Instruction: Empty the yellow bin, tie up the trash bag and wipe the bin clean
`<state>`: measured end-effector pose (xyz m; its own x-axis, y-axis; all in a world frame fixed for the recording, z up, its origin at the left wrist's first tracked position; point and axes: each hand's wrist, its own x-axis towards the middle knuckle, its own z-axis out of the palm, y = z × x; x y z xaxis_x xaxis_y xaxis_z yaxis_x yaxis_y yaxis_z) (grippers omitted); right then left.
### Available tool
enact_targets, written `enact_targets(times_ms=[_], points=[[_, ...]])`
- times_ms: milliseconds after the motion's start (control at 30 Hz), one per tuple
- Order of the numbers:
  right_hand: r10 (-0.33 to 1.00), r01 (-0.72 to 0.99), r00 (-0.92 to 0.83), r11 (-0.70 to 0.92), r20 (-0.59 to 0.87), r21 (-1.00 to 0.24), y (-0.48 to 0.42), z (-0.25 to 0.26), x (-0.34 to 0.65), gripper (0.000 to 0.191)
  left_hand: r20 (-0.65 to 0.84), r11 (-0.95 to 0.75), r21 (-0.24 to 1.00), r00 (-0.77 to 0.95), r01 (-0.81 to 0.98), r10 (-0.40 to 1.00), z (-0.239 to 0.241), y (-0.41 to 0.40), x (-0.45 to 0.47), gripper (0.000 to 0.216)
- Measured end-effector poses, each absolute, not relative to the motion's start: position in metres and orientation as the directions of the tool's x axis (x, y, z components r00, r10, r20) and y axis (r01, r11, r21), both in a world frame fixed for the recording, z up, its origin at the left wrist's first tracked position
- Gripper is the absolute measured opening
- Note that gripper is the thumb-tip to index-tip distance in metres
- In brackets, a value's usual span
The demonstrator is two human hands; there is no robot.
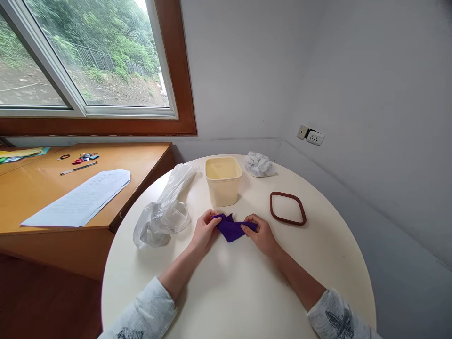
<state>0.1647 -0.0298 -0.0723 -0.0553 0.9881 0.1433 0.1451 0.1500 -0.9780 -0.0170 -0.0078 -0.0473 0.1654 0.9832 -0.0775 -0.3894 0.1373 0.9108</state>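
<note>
A small purple cloth (230, 229) lies folded on the round cream table (233, 292), just in front of me. My left hand (203, 230) pinches its left edge with closed fingers. My right hand (260, 233) pinches its right edge the same way. Both hands rest on the tabletop. Behind the cloth stands an open cream plastic container (223, 181) with no lid on it.
A clear plastic bag (163, 213) lies left of the hands. A brown square seal ring (287, 207) lies to the right, a crumpled white bag (259, 164) behind it. A wooden desk (42, 197) on the left carries papers (80, 197), a pen and keys. A wall socket (311, 136) is at right.
</note>
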Motion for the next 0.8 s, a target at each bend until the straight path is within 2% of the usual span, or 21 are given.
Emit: enact_targets(times_ms=[333,567,800], points=[[0.982,0.175,0.026,0.181,0.188,-0.968,-0.03,-0.07,0.166,0.021,0.056,-0.048,0.962,0.02,-0.268,0.998,-0.047,-0.004,-0.024,0.012],[0.96,0.241,0.036,0.262,0.278,-0.935,-0.033,-0.062,0.17,0.002,0.089,-0.093,0.985,-0.035,-0.142,0.995,-0.048,-0.004,-0.023,0.008],[0.934,0.355,0.008,0.333,0.358,-0.874,-0.031,-0.064,0.171,0.017,0.093,-0.089,0.995,-0.099,0.049,0.991,-0.045,-0.005,-0.023,0.006]])
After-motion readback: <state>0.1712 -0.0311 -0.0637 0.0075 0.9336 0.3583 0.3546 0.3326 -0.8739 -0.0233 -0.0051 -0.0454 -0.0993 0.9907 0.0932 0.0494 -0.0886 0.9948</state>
